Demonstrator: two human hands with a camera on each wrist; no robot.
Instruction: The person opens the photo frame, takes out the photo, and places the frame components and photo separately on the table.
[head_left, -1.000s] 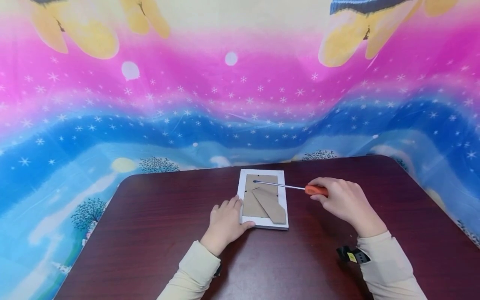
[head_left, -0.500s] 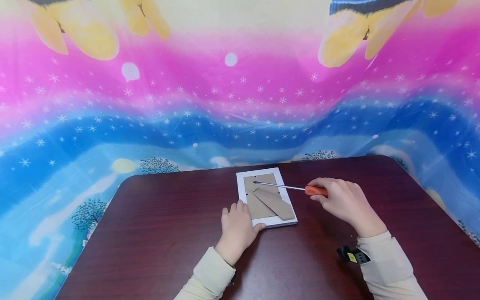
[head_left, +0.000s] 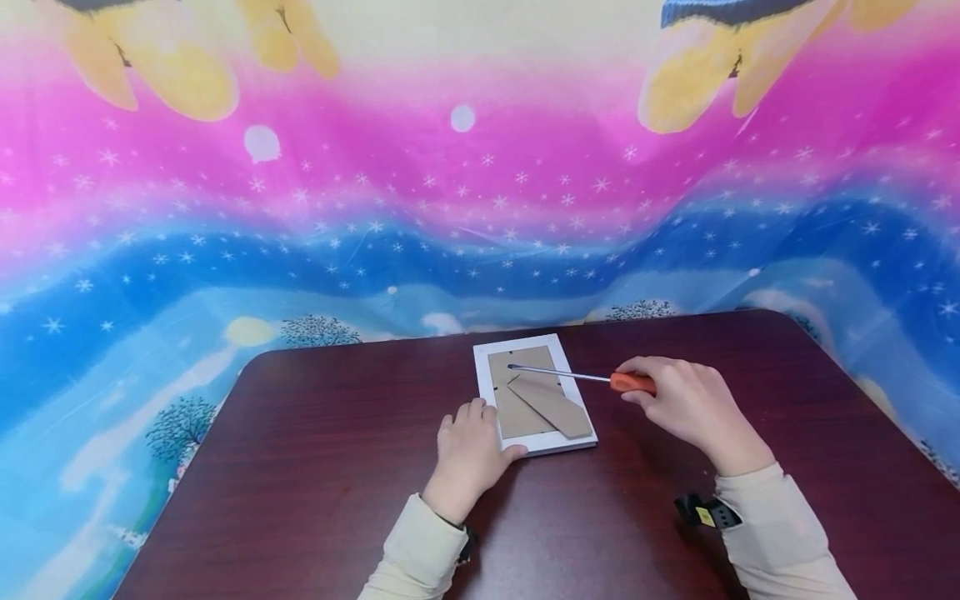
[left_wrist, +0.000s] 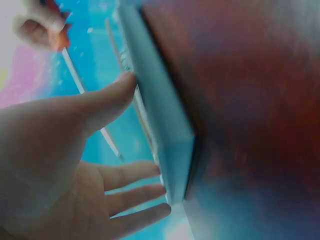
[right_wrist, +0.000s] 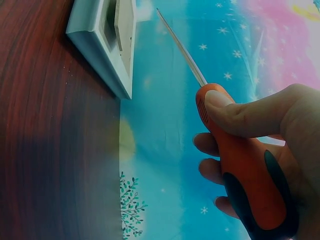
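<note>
A white picture frame [head_left: 483, 367] lies back side up on the table, showing its brown backing board [head_left: 517, 417] and a slanted easel leg [head_left: 555, 407]. My left hand [head_left: 468, 454] rests against its near left corner, the fingertips along the left side and the thumb on the near edge; in the left wrist view those fingers [left_wrist: 135, 197] look straight. Gripped in my right hand [head_left: 686, 404] is a screwdriver [head_left: 632, 381] with an orange and black handle. Its metal shaft [right_wrist: 182, 47] reaches out over the backing, and the right wrist view shows the tip apart from the frame.
The dark red-brown table [head_left: 337, 450] has rounded far corners. Behind it hangs a colourful printed cloth [head_left: 420, 192] with snowflakes and trees, close to the far edge. A black strap [head_left: 708, 511] sits at the right wrist.
The frame has turned slightly counterclockwise, its near end swinging right, and my left hand has moved right with it. My right hand and the screwdriver have stayed nearly still.
</note>
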